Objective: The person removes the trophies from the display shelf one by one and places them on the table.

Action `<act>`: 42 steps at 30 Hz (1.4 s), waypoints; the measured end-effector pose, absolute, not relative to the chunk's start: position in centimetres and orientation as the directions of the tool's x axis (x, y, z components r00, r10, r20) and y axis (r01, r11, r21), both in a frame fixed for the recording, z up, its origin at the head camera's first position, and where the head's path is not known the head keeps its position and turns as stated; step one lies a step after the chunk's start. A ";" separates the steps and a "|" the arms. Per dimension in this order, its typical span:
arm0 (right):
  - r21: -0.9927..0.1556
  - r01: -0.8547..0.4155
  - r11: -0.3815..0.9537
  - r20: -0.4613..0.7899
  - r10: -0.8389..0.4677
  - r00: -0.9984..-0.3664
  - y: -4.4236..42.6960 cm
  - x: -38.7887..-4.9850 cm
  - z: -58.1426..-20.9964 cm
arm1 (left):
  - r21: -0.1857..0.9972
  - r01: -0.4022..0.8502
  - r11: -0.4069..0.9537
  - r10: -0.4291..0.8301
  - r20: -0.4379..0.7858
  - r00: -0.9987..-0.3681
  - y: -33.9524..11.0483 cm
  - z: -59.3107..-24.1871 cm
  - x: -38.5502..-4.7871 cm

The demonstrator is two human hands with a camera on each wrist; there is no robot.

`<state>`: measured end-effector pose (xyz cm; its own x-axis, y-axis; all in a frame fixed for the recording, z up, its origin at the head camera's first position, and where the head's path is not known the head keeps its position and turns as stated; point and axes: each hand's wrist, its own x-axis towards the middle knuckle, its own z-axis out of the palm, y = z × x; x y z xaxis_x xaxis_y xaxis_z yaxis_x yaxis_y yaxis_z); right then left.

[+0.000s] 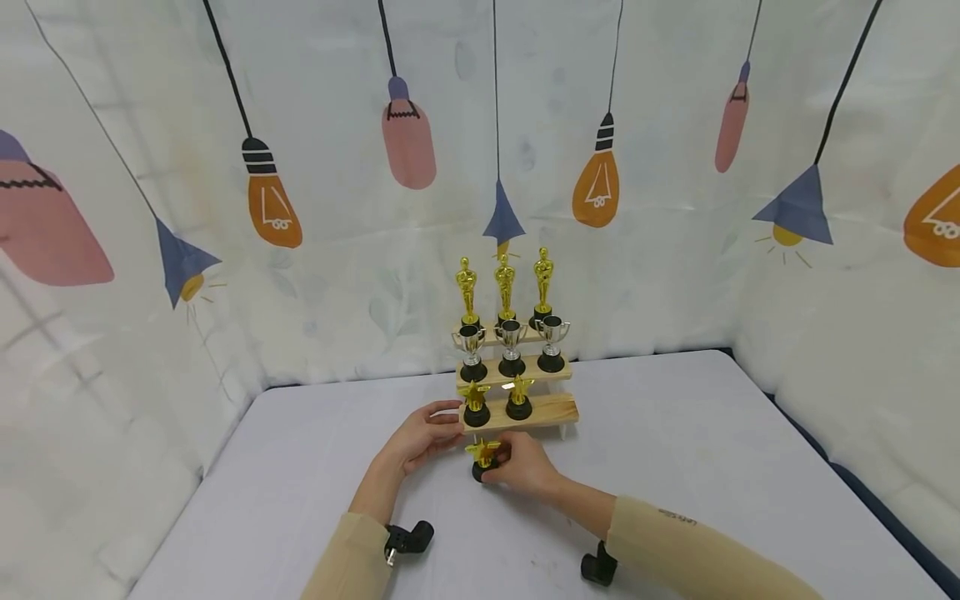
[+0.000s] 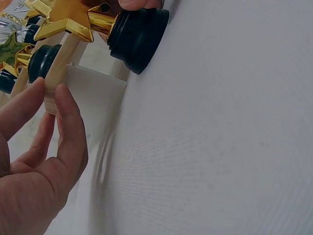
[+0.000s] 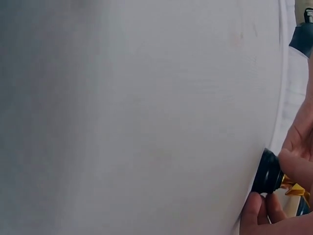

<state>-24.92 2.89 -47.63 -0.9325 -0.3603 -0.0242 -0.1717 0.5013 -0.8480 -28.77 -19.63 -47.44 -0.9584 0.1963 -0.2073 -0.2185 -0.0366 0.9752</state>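
Gold star (image 1: 482, 455), lower centre of the head frame, in front of the shelf (image 1: 493, 374); we see the right hand (image 1: 527, 467) pinching its black base (image 2: 141, 39). The left hand (image 1: 422, 437) pinches the shelf's left end. Lowest tier (image 1: 555, 409): two stars (image 1: 518, 399) up; we judge this third remains. Behind, three cups (image 1: 512, 334), then three statuettes (image 1: 505, 284), already ranked.

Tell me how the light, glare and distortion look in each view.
Head view: bright, fairly even light; the pink printed lamp at the left edge looks stretched, probably by a wide lens. Left wrist view: dimmer, with glints on the shiny gold star trophy with a black base. Right wrist view: the white tabletop darkens toward the left edge.
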 end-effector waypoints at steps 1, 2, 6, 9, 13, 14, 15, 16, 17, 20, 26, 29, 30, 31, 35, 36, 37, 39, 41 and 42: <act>-0.847 -0.171 0.504 -0.027 -0.362 -0.932 3.0 -24.9 -47.6 | 0.975 -0.220 -0.038 0.196 -0.209 -0.958 -19.6 -47.4 -28.7; -0.846 -0.174 0.504 -0.026 -0.366 -0.930 3.1 -24.9 -47.6 | 0.974 -0.222 -0.040 0.196 -0.210 -0.958 -19.6 -47.4 -28.7; -0.855 -0.156 0.495 -0.049 -0.376 -0.925 3.7 -25.1 -47.6 | 0.973 -0.227 -0.048 0.186 -0.214 -0.959 -19.5 -47.4 -28.6; -0.867 -0.144 0.477 -0.059 -0.386 -0.921 4.3 -25.1 -47.6 | 0.974 -0.223 -0.047 0.176 -0.211 -0.961 -19.4 -47.4 -28.6; -0.885 -0.150 0.441 -0.047 -0.404 -0.914 5.3 -24.9 -47.4 | 0.974 -0.220 -0.047 0.166 -0.209 -0.964 -19.4 -47.4 -28.8; -0.888 -0.155 0.434 -0.040 -0.408 -0.912 5.6 -24.9 -47.3 | 0.975 -0.216 -0.047 0.166 -0.206 -0.964 -19.4 -47.4 -28.9; -0.891 -0.158 0.425 -0.034 -0.409 -0.912 5.8 -24.9 -47.1 | 0.974 -0.219 -0.050 0.165 -0.208 -0.964 -19.4 -47.4 -29.0; -0.895 -0.163 0.416 -0.025 -0.411 -0.911 6.1 -24.8 -47.0 | 0.975 -0.218 -0.050 0.166 -0.207 -0.964 -19.4 -47.5 -29.0; -0.898 -0.167 0.406 -0.016 -0.411 -0.911 6.3 -24.8 -46.8 | 0.975 -0.218 -0.051 0.166 -0.207 -0.964 -19.4 -47.5 -29.1; -0.902 -0.181 0.393 0.006 -0.406 -0.914 7.0 -24.9 -46.5 | 0.975 -0.217 -0.053 0.170 -0.205 -0.964 -19.4 -47.4 -29.2; -0.884 -0.209 0.418 0.067 -0.329 -0.942 8.2 -25.7 -46.0 | 0.971 -0.229 -0.062 0.163 -0.217 -0.963 -19.5 -47.5 -29.2; -0.881 -0.211 0.424 0.107 -0.256 -0.961 8.5 -26.4 -45.4 | 0.971 -0.229 -0.063 0.167 -0.216 -0.962 -19.6 -47.5 -29.2; -0.882 -0.210 0.421 0.120 -0.231 -0.966 8.6 -26.6 -45.2 | 0.972 -0.227 -0.062 0.168 -0.214 -0.962 -19.6 -47.5 -29.2; -0.885 -0.211 0.414 0.133 -0.209 -0.969 8.7 -26.8 -44.9 | 0.972 -0.225 -0.063 0.169 -0.212 -0.962 -19.6 -47.6 -29.3; -0.889 -0.220 0.402 0.174 -0.147 -0.974 8.8 -27.4 -43.8 | 0.972 -0.228 -0.063 0.178 -0.214 -0.960 -19.6 -47.6 -29.3; -0.892 -0.216 0.397 0.175 -0.137 -0.975 8.8 -27.5 -43.6 | 0.971 -0.230 -0.064 0.180 -0.216 -0.960 -19.7 -47.6 -29.2; -0.894 -0.216 0.392 0.177 -0.133 -0.975 8.9 -27.6 -43.5 | 0.971 -0.231 -0.063 0.183 -0.217 -0.959 -19.7 -47.6 -29.2; -0.901 -0.202 0.383 0.166 -0.127 -0.978 8.9 -27.9 -43.3 | 0.971 -0.230 -0.062 0.186 -0.215 -0.959 -19.7 -47.5 -29.1; -0.906 -0.198 0.373 0.162 -0.127 -0.979 8.9 -28.2 -43.5 | 0.971 -0.232 -0.062 0.183 -0.218 -0.959 -19.6 -47.5 -29.1; -0.907 -0.199 0.370 0.163 -0.127 -0.978 8.9 -28.3 -43.6 | 0.971 -0.233 -0.061 0.180 -0.219 -0.959 -19.6 -47.5 -29.1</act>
<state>-28.32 8.87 -43.59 -0.9784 -0.1274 0.1628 -0.1991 0.3698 -0.9075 -29.06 -19.63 -47.46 -0.9590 0.1801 -0.2186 -0.2327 -0.0610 0.9706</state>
